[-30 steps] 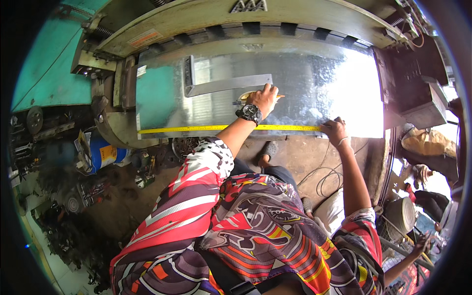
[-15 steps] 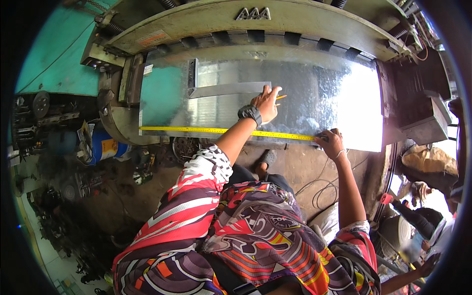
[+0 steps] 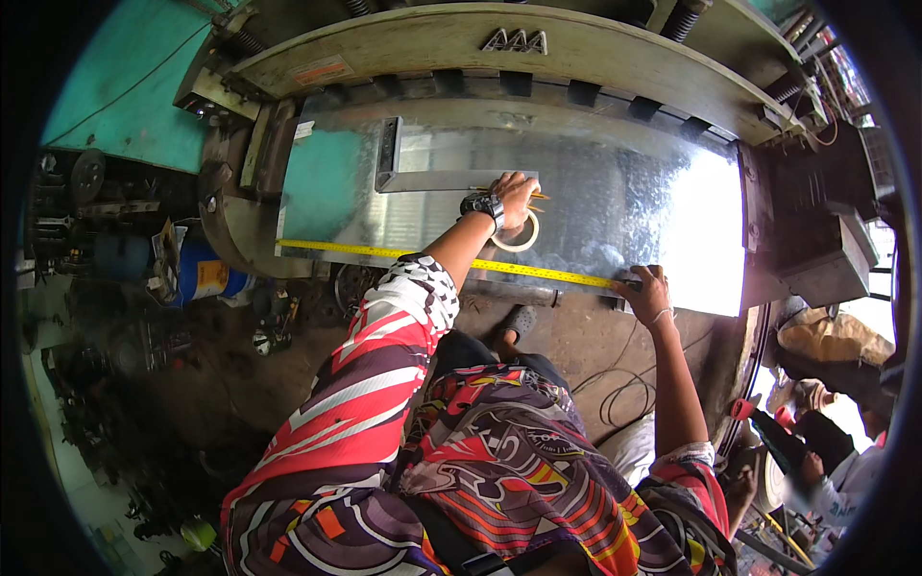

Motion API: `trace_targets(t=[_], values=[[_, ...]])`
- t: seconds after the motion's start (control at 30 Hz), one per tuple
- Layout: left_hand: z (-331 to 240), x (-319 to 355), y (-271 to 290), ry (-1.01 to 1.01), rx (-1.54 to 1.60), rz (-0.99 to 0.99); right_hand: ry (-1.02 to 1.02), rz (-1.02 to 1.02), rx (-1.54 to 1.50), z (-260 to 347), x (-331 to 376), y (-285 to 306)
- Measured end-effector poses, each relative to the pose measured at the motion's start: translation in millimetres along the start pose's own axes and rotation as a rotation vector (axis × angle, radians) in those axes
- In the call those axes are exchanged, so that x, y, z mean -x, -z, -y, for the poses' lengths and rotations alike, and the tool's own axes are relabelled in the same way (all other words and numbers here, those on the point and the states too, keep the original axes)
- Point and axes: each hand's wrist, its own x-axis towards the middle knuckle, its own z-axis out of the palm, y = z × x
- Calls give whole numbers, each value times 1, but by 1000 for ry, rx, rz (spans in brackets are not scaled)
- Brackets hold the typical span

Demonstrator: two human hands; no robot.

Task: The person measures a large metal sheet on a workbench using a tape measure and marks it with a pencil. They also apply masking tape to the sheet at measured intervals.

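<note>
A shiny sheet of metal (image 3: 586, 163) lies under both hands. A yellow tape measure (image 3: 451, 262) stretches along its near edge. At its right end my right hand (image 3: 650, 291) is closed on the tape measure; the hand mostly hides the dark part there. My left hand (image 3: 516, 195) rests over the sheet at the right end of a steel square (image 3: 451, 180), fingers curled down around a thin yellow pencil (image 3: 540, 197). Beside that hand a cream ring (image 3: 520, 240), like a thin tape roll, shows on the sheet; whether my hand grips it is hidden.
A large green-grey machine beam (image 3: 413, 48) spans the far side of the sheet. At left stand a blue drum (image 3: 204, 274) and dark metal parts. A grey metal box (image 3: 831, 259) stands at right. Loose cable (image 3: 624, 394) lies on the floor; another person's arm (image 3: 812, 470) shows at lower right.
My left hand has turned palm down and moved slightly left and nearer; the cream ring now shows beside it. The tape measure's right end has shifted slightly nearer with my right hand.
</note>
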Motion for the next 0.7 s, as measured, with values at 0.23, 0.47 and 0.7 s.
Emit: trace_targets(t=[0.23,0.47,0.7], values=[[-10,41,36,48,696,-539,131,-195,70,-6,9,-13],[25,202,18,871,1236,-696,24,104,-181,29,-6,11],[118,244,14,1408,446,-1112,304,-28,45,-44,-19,-4]])
